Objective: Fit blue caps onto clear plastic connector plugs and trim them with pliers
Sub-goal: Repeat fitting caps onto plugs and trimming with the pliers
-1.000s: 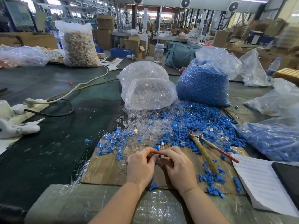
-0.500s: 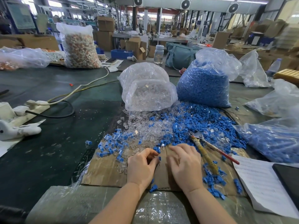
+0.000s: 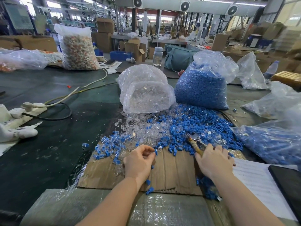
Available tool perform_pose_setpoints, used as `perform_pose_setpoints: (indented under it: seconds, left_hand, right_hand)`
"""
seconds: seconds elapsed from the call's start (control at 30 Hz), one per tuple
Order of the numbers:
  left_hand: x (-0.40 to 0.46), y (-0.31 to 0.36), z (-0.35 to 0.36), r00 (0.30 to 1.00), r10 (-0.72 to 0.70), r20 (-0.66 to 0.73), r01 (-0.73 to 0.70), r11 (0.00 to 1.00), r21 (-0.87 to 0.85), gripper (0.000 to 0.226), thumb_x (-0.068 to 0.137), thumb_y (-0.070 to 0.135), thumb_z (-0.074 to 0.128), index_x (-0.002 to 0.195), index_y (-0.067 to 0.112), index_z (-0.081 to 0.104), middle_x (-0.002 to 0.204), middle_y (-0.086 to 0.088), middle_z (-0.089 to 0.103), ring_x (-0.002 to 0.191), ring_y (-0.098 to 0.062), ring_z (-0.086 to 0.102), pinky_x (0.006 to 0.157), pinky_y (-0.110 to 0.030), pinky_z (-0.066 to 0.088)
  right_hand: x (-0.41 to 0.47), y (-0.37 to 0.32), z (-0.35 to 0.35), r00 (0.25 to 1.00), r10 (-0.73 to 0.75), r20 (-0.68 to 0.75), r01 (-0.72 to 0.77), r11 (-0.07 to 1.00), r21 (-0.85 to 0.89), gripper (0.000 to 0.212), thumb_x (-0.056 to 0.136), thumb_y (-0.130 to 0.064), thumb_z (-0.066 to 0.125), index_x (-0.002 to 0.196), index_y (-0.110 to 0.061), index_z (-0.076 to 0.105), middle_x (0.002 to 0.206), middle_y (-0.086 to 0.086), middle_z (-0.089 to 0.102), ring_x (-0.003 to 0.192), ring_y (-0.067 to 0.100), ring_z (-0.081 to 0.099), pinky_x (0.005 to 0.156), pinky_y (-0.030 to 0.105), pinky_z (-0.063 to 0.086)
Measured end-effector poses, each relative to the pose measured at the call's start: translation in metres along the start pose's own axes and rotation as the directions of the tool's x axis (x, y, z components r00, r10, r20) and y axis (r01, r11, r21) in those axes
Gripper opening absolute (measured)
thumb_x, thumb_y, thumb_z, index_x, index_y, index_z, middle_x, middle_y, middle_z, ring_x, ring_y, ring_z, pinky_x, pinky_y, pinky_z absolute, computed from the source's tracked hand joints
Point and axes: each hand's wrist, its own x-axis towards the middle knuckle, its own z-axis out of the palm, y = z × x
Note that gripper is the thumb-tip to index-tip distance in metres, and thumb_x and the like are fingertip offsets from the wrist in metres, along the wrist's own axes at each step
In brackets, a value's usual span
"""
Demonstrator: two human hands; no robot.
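My left hand pinches a small clear plug with a blue cap over the cardboard sheet. My right hand lies on the handles of the pliers, fingers curled around them; the metal jaws point away into the pile. Loose blue caps and clear plugs are heaped beyond both hands. Finished capped plugs lie in a cluster to the left of my left hand.
A bag of clear plugs and a bag of blue caps stand behind the pile. Another blue-cap bag lies at right, beside a paper sheet and dark tablet. A power strip and cables lie at left.
My hands have parted. The right hand moved right from the left hand onto the pliers' handles, while the left hand kept the capped plug and stayed in place.
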Motion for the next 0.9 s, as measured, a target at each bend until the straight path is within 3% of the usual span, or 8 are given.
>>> perform_pose_setpoints:
  seconds: [0.07,0.17,0.3,0.43,0.53,0.6,0.73,0.9]
  left_hand:
    - [0.002,0.002,0.001,1.000,0.012,0.007,-0.012,1.000,0.004,0.019,0.084,0.018,0.066,0.078,0.034,0.058,0.079,0.011,0.063,0.082,-0.009,0.061,0.095,-0.037,0.045]
    - [0.005,0.010,0.001,1.000,0.024,0.020,-0.022,0.998,-0.062,0.013,0.086,0.014,0.064,0.084,0.026,0.060,0.083,0.007,0.063,0.081,-0.010,0.061,0.067,-0.010,0.048]
    - [0.010,0.019,-0.001,0.999,-0.039,0.031,0.045,0.974,-0.222,0.011,0.086,0.013,0.063,0.085,0.023,0.061,0.086,0.002,0.066,0.081,-0.008,0.063,0.066,-0.012,0.049]
    - [0.018,0.028,-0.002,0.991,-0.127,0.036,0.130,0.907,-0.402,0.009,0.086,0.007,0.062,0.090,0.015,0.063,0.089,-0.003,0.068,0.081,-0.007,0.065,0.061,-0.010,0.046]
    - [0.022,0.032,-0.005,0.986,-0.165,0.006,0.150,0.883,-0.445,0.009,0.085,0.006,0.063,0.093,0.009,0.065,0.088,-0.006,0.069,0.077,-0.008,0.063,0.057,-0.006,0.046]
    - [0.024,0.034,-0.008,0.980,-0.198,0.000,0.176,0.872,-0.457,0.007,0.085,0.006,0.063,0.090,0.011,0.066,0.089,-0.007,0.068,0.081,-0.015,0.064,0.070,-0.020,0.052]
    - [0.026,0.032,-0.013,0.967,-0.250,-0.048,0.204,0.875,-0.439,0.007,0.085,0.008,0.064,0.084,0.015,0.066,0.083,-0.002,0.066,0.075,-0.009,0.060,0.060,-0.020,0.044]
    - [0.024,0.030,-0.018,0.962,-0.271,-0.034,0.234,0.882,-0.409,0.007,0.086,0.009,0.063,0.086,0.015,0.065,0.089,-0.004,0.066,0.079,-0.013,0.061,0.070,-0.029,0.051]
  right_hand:
    - [0.000,-0.003,-0.004,1.000,-0.011,-0.003,0.011,1.000,0.028,0.046,0.093,-0.048,0.040,0.120,-0.011,0.043,0.129,0.013,0.043,0.120,0.030,0.039,0.096,0.043,0.036]
    - [-0.001,-0.007,-0.010,1.000,0.015,0.005,-0.015,0.999,0.040,0.039,0.094,-0.042,0.041,0.114,-0.008,0.043,0.124,0.015,0.044,0.116,0.031,0.040,0.091,0.043,0.039]
    - [-0.007,-0.012,-0.022,0.992,-0.121,-0.042,0.124,0.989,0.084,0.030,0.098,-0.039,0.033,0.102,-0.010,0.043,0.111,0.011,0.049,0.099,0.027,0.045,0.082,0.036,0.039]
    - [-0.022,-0.029,-0.039,0.936,-0.333,0.114,0.236,0.834,0.500,0.028,0.100,-0.031,0.034,0.077,-0.016,0.040,0.075,-0.001,0.046,0.061,0.013,0.039,0.053,0.023,0.028]
    - [-0.034,-0.039,-0.047,0.877,-0.396,0.272,0.061,0.653,0.755,0.025,0.096,-0.024,0.041,0.076,-0.010,0.043,0.072,0.009,0.043,0.064,0.020,0.040,0.060,0.030,0.034]
    - [-0.041,-0.042,-0.052,0.836,-0.421,0.351,-0.045,0.586,0.809,0.019,0.095,-0.024,0.043,0.083,-0.010,0.047,0.080,0.012,0.047,0.070,0.023,0.049,0.061,0.036,0.045]
    - [-0.048,-0.047,-0.057,0.776,-0.473,0.418,-0.126,0.532,0.837,0.020,0.095,-0.028,0.043,0.086,-0.012,0.051,0.088,0.009,0.055,0.083,0.020,0.060,0.074,0.038,0.055]
    - [-0.046,-0.046,-0.057,0.715,-0.527,0.459,-0.129,0.546,0.828,0.011,0.090,-0.020,0.054,0.090,-0.009,0.053,0.090,0.010,0.054,0.083,0.021,0.057,0.082,0.045,0.054]
